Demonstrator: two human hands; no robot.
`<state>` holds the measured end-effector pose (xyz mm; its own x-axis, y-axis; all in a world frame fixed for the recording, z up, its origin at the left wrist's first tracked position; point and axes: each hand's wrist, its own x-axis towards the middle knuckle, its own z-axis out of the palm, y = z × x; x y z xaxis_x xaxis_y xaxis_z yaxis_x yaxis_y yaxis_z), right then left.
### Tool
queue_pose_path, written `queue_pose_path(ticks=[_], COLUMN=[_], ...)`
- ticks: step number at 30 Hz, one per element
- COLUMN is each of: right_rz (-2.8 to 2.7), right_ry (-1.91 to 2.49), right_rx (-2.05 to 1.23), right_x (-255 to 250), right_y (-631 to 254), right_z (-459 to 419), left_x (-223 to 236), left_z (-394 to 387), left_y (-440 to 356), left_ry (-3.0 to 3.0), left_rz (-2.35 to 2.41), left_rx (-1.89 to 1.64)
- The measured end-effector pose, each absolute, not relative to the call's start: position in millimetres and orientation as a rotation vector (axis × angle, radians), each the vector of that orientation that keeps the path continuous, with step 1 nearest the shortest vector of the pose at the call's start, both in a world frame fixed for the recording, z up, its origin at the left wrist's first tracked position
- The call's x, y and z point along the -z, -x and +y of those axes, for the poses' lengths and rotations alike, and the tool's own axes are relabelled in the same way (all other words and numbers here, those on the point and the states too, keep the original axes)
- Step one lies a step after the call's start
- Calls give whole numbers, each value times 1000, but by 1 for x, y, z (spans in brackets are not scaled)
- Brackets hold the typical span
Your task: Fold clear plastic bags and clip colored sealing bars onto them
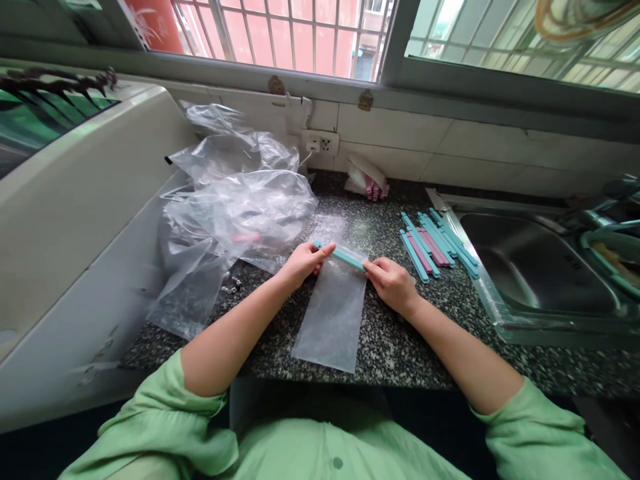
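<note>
A light-blue bag sealing clip lies across the upper part of a clear plastic bag. My left hand pinches the clip's left end, and at its right end the fingers of my right hand are closed on it. Below the clip the bag hangs flat over the counter towards me. To the right of my right hand lies a loose group of blue sealing clips with a few pink ones among them.
Crumpled clear plastic bags are heaped on the left, beside a white appliance. A packet with pink strips lies by the tiled wall, near a power socket. At the right is a steel sink set into the speckled counter.
</note>
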<state>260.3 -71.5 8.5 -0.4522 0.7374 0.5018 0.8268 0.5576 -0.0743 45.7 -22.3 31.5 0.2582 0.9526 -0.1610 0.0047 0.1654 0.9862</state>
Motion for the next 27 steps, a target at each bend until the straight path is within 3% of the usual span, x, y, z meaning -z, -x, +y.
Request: queue_pose_path(ticks=[6, 15, 27], right_rz=[-2063, -1661, -1553], right_ry=[1269, 1365, 1285], right_rx=[77, -948, -1086], right_x=[-14, -18, -21], right_y=[-262, -265, -260], right_z=[-71, -63, -64], left_x=[-36, -42, -33], left_z=[-26, -31, -26], left_y=[-47, -48, -45], left_ry=[-1236, -1346, -1273], left_rz=[1010, 896, 892], left_rx=[-1016, -974, -1041])
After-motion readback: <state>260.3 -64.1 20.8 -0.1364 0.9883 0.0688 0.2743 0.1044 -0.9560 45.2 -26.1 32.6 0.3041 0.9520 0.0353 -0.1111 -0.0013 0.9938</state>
